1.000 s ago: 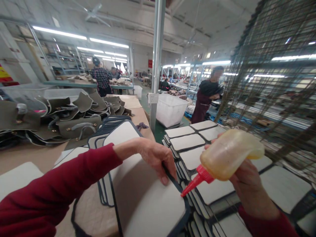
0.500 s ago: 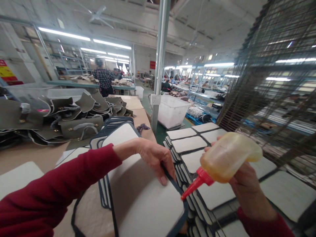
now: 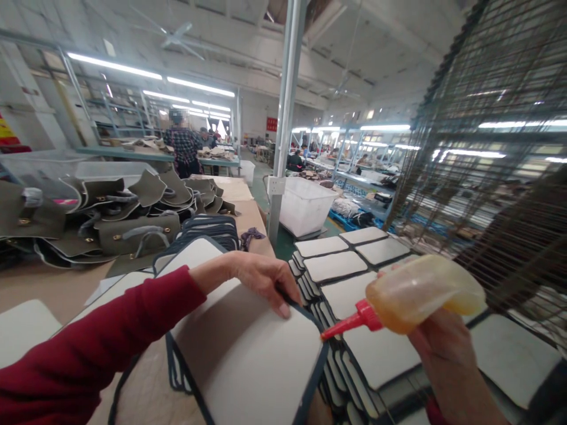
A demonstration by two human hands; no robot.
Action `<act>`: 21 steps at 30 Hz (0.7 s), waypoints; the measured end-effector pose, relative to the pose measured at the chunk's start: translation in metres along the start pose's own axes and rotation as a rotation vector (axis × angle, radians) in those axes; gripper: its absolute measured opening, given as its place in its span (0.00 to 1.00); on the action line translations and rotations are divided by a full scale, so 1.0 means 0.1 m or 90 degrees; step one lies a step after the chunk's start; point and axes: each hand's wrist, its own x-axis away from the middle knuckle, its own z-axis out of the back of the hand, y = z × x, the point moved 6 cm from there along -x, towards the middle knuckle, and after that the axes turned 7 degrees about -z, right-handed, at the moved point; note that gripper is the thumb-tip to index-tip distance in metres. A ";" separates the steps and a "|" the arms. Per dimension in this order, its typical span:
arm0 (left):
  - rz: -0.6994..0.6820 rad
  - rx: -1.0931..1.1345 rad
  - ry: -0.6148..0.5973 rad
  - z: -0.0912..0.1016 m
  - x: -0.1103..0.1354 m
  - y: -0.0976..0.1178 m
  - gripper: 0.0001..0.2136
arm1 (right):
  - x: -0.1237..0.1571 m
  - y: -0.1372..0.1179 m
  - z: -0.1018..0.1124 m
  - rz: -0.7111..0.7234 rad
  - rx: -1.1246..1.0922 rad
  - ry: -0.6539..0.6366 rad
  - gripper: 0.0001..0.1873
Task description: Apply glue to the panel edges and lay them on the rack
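"While the left hand [image 3: 266, 280] had the pale panel [image 3: 261, 354], how was it gripping?"

"In a pinch, partly closed: the thumb lay on the pale face, and the fingers curled over the dark edging [image 3: 315, 372] along the upper right side. The panel was tilted, directly in front of the person."

"And the right hand [image 3: 443, 336]?"

"It was wrapped around a squeeze bottle [image 3: 419, 295], closed only as far as the bottle's body allowed. Amber liquid showed inside. The bottle leaned nearly on its side, its red nozzle [image 3: 352, 323] aimed at the panel."

"Did the tip touch?"

"It was right at the dark edging, near the corner, but I couldn't tell whether it touched."

"What lay around them?"

"Stacked panels [image 3: 381, 354], also pale with dark borders, filled the space below and beyond the bottle. On the other side, olive bag pieces [image 3: 133, 230] with handles were heaped on a brown-topped table [image 3: 66, 280]. Past the panel, a white bin [image 3: 305, 206] stood beside a post [image 3: 286, 118], and a co-worker [image 3: 182, 144] in a checked shirt stood by a farther table [image 3: 110, 151]."
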 end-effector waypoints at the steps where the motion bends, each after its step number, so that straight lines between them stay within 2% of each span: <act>1: -0.003 0.004 0.006 0.01 0.00 -0.02 0.17 | 0.00 0.01 0.02 -0.002 -0.021 0.013 0.24; 8: 0.008 0.026 0.069 0.07 0.06 -0.14 0.18 | 0.05 0.05 0.08 0.014 -0.062 0.080 0.25; 21: 0.025 0.092 0.188 0.11 0.15 -0.30 0.13 | 0.07 0.04 0.07 0.093 0.024 0.012 0.19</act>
